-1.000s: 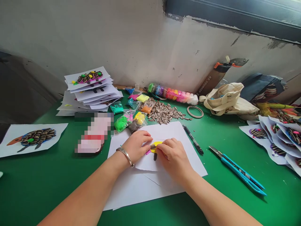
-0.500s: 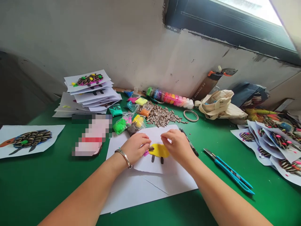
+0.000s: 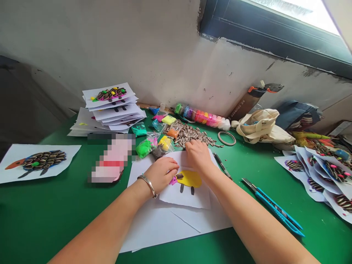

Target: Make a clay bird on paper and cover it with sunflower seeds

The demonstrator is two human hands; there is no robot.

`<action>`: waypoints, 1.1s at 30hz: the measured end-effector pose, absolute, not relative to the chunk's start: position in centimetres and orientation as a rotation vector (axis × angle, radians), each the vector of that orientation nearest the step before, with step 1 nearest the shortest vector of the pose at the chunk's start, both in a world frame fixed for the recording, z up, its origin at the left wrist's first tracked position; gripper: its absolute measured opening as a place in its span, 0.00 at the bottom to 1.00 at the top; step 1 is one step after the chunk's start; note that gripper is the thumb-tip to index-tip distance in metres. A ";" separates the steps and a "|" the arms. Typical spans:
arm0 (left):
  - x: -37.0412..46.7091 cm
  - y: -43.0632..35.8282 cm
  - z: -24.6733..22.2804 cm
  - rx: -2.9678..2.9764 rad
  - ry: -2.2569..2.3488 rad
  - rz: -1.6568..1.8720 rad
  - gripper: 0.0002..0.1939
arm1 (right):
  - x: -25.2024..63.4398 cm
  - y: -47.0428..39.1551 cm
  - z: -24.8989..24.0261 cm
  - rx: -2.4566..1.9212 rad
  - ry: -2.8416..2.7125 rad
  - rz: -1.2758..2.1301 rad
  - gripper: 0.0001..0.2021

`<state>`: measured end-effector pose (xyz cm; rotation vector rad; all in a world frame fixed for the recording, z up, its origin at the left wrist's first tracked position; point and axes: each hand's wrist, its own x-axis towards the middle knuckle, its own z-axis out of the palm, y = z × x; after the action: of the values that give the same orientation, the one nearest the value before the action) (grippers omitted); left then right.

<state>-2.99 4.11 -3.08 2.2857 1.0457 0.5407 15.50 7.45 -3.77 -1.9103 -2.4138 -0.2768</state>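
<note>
My left hand (image 3: 162, 173) lies on the left side of a small white sheet (image 3: 184, 200), fingers bent loosely and resting beside the picture. On that sheet is a flat yellow clay body (image 3: 191, 179) with a pink head (image 3: 173, 180) and two dark legs. A couple of striped sunflower seeds (image 3: 179, 176) sit at the body's head end. My right hand (image 3: 197, 152) reaches over the sheet's top to the near edge of a sunflower seed pile (image 3: 191, 134). Its fingertips point into the seeds and are hidden, so what they hold does not show.
Bags of coloured clay (image 3: 144, 148) lie left of the seeds. A blue utility knife (image 3: 275, 209), a pen (image 3: 222, 165) and a tape ring (image 3: 227, 138) lie to the right. Finished seed pictures (image 3: 44, 163) and a paper stack (image 3: 110, 117) are left; a cloth bag (image 3: 258, 126) stands behind.
My right hand has moved from above the yellow body up and away to the seed pile, uncovering the body. My left hand stays on the sheet. The view has shifted slightly.
</note>
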 end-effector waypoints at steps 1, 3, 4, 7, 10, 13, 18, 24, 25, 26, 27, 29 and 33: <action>-3.0 4.1 -3.1 2.291 1.044 0.543 0.14 | 15.4 7.4 -3.8 -1.884 -2.435 -0.284 0.07; -3.0 4.1 -3.1 2.304 1.040 0.545 0.14 | 15.2 7.5 -3.7 -1.847 -2.459 -0.290 0.07; -3.0 4.1 -3.1 2.311 1.038 0.544 0.14 | 15.2 7.6 -3.6 -1.836 -2.462 -0.289 0.07; -3.0 4.1 -3.1 2.318 1.028 0.523 0.14 | 15.4 7.4 -2.8 -1.829 -2.438 -0.274 0.09; -3.1 4.1 -3.1 2.307 1.026 0.521 0.13 | 16.1 5.3 -1.9 -1.838 -2.377 -0.227 0.10; -3.2 4.1 -3.2 2.291 1.048 0.545 0.12 | 16.5 1.4 -1.7 -1.621 -2.225 0.134 0.10; -3.2 4.0 -3.2 2.283 1.034 0.525 0.09 | 15.8 -3.4 -3.2 -1.392 -2.047 0.454 0.09; -3.2 4.0 -2.9 2.303 1.019 0.489 0.04 | 15.1 -3.5 -4.0 -1.327 -2.033 0.409 0.10; -3.2 4.0 -2.9 2.307 1.015 0.480 0.04 | 15.0 -3.4 -4.1 -1.319 -2.026 0.408 0.11; -3.3 4.1 -2.9 2.307 1.012 0.470 0.04 | 15.0 -3.3 -4.2 -1.315 -2.026 0.404 0.11; -3.3 4.1 -2.9 2.303 1.012 0.462 0.05 | 15.0 -3.3 -4.3 -1.315 -2.033 0.403 0.12; -3.3 4.1 -2.9 2.279 1.023 0.453 0.07 | 14.9 -3.3 -4.5 -1.314 -2.059 0.394 0.12; -3.4 4.1 -3.2 2.216 1.058 0.448 0.12 | 14.7 -3.2 -4.4 -1.305 -2.079 0.323 0.11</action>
<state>-3.37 4.08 -3.15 2.2156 1.0576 0.4482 14.68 -3.22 -4.41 -1.3051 -2.0792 0.3230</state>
